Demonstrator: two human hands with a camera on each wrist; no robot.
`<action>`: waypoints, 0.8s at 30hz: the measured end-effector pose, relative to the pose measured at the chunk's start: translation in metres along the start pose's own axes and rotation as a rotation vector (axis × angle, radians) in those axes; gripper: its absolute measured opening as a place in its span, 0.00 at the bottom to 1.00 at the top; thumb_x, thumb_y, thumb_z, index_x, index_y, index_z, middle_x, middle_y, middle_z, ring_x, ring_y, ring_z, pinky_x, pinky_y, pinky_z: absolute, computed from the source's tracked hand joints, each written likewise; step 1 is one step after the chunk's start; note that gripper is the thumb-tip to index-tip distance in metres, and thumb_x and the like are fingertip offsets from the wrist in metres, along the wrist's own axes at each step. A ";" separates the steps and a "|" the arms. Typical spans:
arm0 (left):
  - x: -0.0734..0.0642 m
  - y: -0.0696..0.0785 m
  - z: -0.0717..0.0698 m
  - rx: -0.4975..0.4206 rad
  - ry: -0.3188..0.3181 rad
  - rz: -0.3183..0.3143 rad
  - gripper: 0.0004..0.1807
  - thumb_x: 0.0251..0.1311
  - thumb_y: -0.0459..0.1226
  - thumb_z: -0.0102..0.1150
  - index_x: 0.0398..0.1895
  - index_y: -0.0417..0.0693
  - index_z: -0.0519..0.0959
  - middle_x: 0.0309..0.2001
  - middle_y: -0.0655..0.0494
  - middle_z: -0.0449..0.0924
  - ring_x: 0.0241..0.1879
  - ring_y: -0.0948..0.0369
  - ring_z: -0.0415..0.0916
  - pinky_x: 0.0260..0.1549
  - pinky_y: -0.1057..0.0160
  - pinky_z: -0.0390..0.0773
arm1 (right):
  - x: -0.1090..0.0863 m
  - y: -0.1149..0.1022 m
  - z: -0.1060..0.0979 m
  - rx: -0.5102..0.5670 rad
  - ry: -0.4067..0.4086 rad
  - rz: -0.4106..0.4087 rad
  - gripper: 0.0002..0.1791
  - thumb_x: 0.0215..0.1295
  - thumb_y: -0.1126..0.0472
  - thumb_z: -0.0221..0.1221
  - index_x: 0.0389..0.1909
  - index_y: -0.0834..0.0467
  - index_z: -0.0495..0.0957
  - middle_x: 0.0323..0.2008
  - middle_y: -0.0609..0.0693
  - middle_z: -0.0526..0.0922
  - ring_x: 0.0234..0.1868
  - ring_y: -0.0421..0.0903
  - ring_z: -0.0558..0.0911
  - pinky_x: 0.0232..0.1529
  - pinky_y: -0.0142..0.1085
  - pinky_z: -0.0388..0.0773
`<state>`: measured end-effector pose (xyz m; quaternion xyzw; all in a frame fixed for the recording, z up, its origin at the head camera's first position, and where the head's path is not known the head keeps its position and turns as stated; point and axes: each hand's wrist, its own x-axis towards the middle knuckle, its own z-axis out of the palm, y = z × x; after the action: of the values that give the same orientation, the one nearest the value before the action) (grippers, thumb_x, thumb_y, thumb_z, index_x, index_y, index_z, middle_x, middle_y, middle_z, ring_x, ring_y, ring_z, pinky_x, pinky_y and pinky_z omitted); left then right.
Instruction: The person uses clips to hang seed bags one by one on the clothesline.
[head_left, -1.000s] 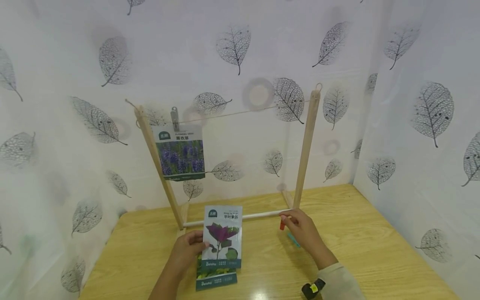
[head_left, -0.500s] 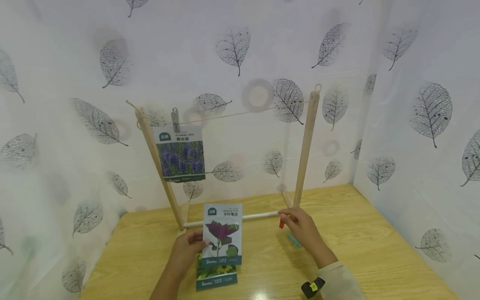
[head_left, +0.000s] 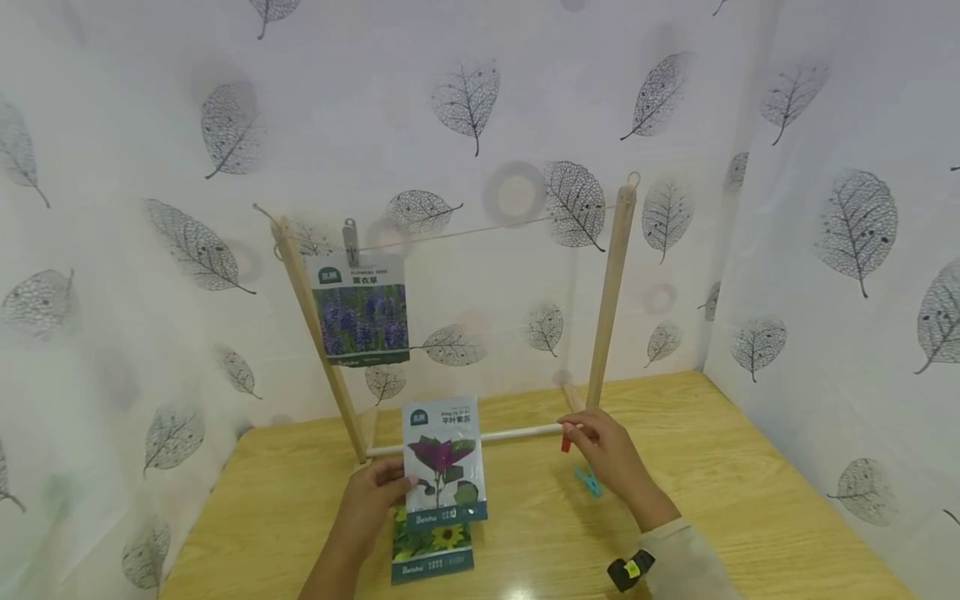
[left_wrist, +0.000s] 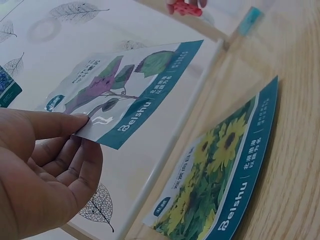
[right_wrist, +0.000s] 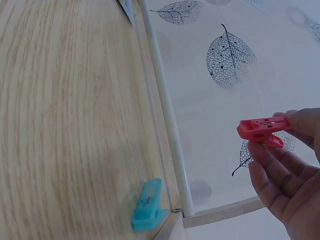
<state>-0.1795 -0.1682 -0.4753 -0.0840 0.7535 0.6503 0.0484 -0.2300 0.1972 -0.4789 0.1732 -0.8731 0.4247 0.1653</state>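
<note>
My left hand (head_left: 372, 505) pinches the left edge of a seed packet (head_left: 441, 458) with a purple-leaved plant on it. In the left wrist view that packet (left_wrist: 125, 95) is held up, tilted, between thumb and fingers. Below it on the table lies another seed packet (left_wrist: 215, 170) with yellow flowers, its upper part covered in the head view. My right hand (head_left: 609, 458) holds a red clothespin (right_wrist: 262, 131) between thumb and fingers. Under that hand, a turquoise clothespin (right_wrist: 148, 206) lies on the table by the frame's foot.
A wooden frame (head_left: 611, 292) with a white crossbar (head_left: 521, 432) stands on the table (head_left: 720, 500). Along its top runs a string (head_left: 465, 232), where a grey clip (head_left: 350, 243) holds a lavender seed packet (head_left: 362, 321). Leaf-printed curtain (head_left: 480, 333) surrounds the table's back and sides.
The purple-leaf packet has risen slightly and tilted in my left hand, uncovering more of the yellow-flower packet. The right hand stays nearly in place with the red clothespin.
</note>
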 end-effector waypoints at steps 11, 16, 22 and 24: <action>-0.001 0.008 0.003 0.022 -0.010 0.036 0.19 0.61 0.39 0.62 0.53 0.39 0.78 0.46 0.48 0.82 0.41 0.60 0.80 0.44 0.59 0.82 | 0.004 -0.002 -0.009 -0.066 0.002 -0.033 0.10 0.71 0.54 0.54 0.47 0.46 0.81 0.45 0.44 0.81 0.36 0.36 0.81 0.39 0.34 0.79; 0.003 0.010 0.003 0.034 -0.006 0.040 0.19 0.61 0.40 0.62 0.52 0.40 0.79 0.44 0.49 0.83 0.40 0.59 0.80 0.44 0.60 0.82 | 0.008 -0.005 -0.014 -0.059 0.003 -0.041 0.10 0.71 0.54 0.55 0.47 0.46 0.82 0.43 0.45 0.81 0.37 0.38 0.81 0.39 0.35 0.79; 0.005 0.014 0.004 0.027 0.004 0.053 0.16 0.61 0.39 0.62 0.51 0.41 0.80 0.44 0.49 0.83 0.39 0.59 0.80 0.43 0.60 0.82 | 0.013 -0.008 -0.020 -0.074 0.010 -0.072 0.10 0.71 0.55 0.55 0.48 0.47 0.81 0.43 0.46 0.81 0.37 0.39 0.81 0.39 0.35 0.80; 0.005 0.016 0.004 0.021 0.005 0.053 0.17 0.61 0.39 0.62 0.51 0.42 0.79 0.45 0.49 0.83 0.40 0.59 0.81 0.43 0.60 0.82 | 0.015 -0.009 -0.021 -0.079 0.013 -0.084 0.10 0.71 0.56 0.55 0.48 0.48 0.81 0.43 0.46 0.81 0.37 0.39 0.82 0.39 0.35 0.80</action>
<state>-0.1876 -0.1619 -0.4614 -0.0653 0.7625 0.6430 0.0301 -0.2362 0.2069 -0.4540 0.2003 -0.8801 0.3836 0.1954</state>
